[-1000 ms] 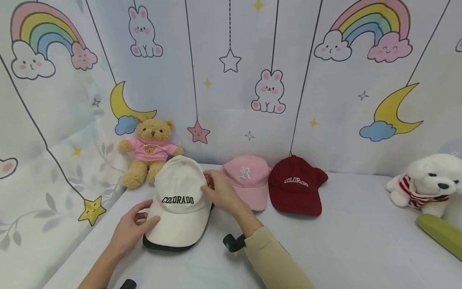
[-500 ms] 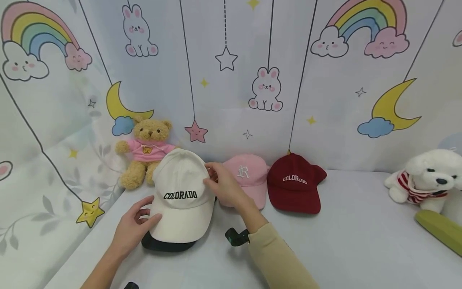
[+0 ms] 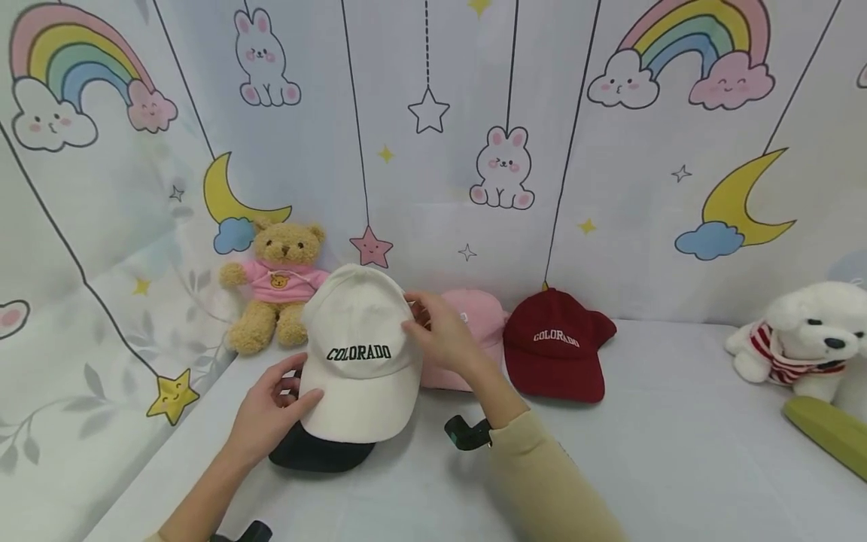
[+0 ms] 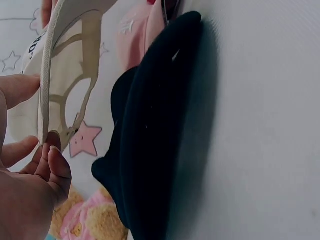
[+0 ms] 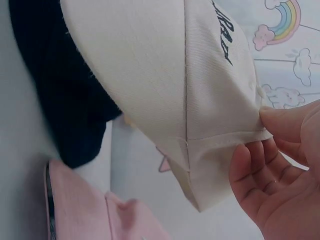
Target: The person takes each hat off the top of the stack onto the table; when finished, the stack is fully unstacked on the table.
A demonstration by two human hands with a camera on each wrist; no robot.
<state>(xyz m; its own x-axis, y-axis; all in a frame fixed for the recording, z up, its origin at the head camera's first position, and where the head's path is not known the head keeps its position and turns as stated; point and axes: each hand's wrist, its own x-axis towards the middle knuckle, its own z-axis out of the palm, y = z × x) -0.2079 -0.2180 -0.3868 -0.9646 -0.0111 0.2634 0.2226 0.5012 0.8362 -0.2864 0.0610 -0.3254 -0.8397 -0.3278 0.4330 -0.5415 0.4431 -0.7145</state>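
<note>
A cream baseball cap [image 3: 369, 403] with black COLORADO lettering is held raised above a black cap [image 3: 321, 452], whose brim shows below it. My left hand [image 3: 274, 406] pinches the left edge of the cream cap's brim, thumb on top and fingers beneath. On the other side, my right hand [image 3: 443, 335] pinches the crown's fabric between thumb and fingers. The left wrist view shows the cream cap's hollow inside [image 4: 72, 52] and a gap down to the black cap [image 4: 150, 125]. In the right wrist view, the thumb presses the crown [image 5: 220, 100] near its side seam.
A pink cap [image 3: 484, 339], partly behind my right hand, stands beside a dark red cap [image 3: 555, 354] at the back. A teddy bear [image 3: 281, 278] sits at the back left. At the right are a white plush dog [image 3: 799, 339] and a green object [image 3: 822, 433].
Both hands have lifted the cream cap off the black cap and carried it up and to the right. More of the black brim shows, and the pink cap is more covered.
</note>
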